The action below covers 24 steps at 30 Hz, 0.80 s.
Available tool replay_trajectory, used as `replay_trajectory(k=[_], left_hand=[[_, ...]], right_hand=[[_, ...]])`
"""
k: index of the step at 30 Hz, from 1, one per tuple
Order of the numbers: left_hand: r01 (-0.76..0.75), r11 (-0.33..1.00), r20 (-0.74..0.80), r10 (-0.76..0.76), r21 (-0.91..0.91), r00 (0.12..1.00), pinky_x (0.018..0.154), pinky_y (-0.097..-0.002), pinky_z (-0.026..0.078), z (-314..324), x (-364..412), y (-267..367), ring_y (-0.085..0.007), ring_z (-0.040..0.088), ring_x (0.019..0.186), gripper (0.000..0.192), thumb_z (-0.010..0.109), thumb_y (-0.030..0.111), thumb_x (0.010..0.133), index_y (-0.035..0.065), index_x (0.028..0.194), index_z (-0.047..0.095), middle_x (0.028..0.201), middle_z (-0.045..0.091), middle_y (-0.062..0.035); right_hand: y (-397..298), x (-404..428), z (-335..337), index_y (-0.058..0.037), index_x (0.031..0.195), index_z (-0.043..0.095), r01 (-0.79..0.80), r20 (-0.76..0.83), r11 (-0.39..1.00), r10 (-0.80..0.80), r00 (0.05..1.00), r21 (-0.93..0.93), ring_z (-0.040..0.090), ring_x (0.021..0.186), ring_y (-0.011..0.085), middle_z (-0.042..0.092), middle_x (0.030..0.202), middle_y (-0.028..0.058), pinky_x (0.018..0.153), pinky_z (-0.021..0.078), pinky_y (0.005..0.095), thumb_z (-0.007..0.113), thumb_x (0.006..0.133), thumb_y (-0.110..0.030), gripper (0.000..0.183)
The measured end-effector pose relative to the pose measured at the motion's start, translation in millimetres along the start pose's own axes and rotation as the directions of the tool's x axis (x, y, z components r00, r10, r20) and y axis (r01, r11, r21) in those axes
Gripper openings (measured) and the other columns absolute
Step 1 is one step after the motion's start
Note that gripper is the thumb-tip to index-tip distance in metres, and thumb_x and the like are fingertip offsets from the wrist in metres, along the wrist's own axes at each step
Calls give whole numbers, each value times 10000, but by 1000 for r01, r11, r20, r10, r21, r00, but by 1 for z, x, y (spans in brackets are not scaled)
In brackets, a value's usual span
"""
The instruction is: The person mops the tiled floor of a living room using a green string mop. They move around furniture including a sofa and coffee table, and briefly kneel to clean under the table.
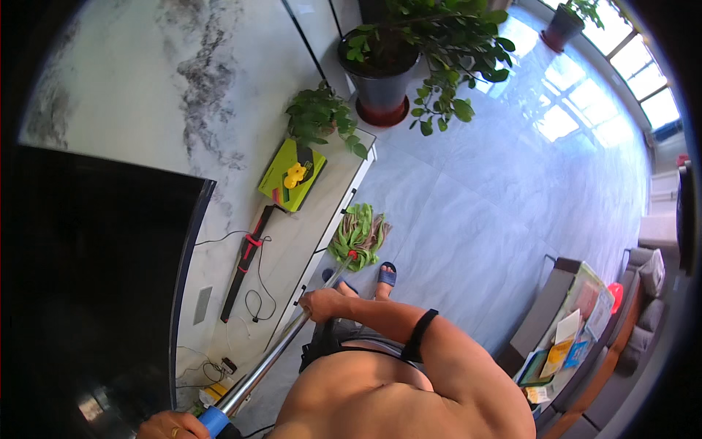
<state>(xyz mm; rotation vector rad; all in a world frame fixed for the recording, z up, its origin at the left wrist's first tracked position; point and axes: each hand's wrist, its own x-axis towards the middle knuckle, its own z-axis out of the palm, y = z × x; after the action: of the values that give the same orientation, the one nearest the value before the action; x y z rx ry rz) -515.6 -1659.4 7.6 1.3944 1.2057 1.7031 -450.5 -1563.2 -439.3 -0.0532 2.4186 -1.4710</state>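
Observation:
My left hand (171,426), with a ring on one finger, is wrapped around the top end of a mop near its blue grip (214,421), at the bottom left. Further down the metal shaft (269,362), my right hand (322,305) holds it in a fist. The handle slants away to a string mop head (359,233) of green and brownish strips with a red joint. That head lies on the tiled floor (466,219) against the front of a low white cabinet (334,175), just ahead of my feet in blue slippers (387,274).
On the cabinet are a green box (290,175) with a yellow toy (295,175), a black-and-red soundbar (249,258), loose cables and a leafy plant (321,112). A television (98,274) stands left. A large potted plant (381,77) is ahead; a coffee table (543,307) and sofa (630,351) are right.

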Motion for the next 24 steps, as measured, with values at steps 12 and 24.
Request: replay_trajectory(k=[12,24], left_hand=[[91,990,224,-113,105,968,782,-465,516,17,-16,-128,-243,597,655,281,758,57,728,87,628,497,703,577,-54],[-16,985,84,2,171,996,811,-467,465,23,-191,-112,-263,512,642,333,731,54,739,107,600,433,639,457,-35]], right_hand=[[198,-48,-130,-98,1120,573,-278,-668,945,96,738,-171,659,893,433,647,1023,194,750,531,528,597,844,-77,278],[150,-48,-39,-125,944,611,-111,-425,926,-56,903,-360,639,960,378,618,1045,107,781,533,472,617,836,-56,128]])
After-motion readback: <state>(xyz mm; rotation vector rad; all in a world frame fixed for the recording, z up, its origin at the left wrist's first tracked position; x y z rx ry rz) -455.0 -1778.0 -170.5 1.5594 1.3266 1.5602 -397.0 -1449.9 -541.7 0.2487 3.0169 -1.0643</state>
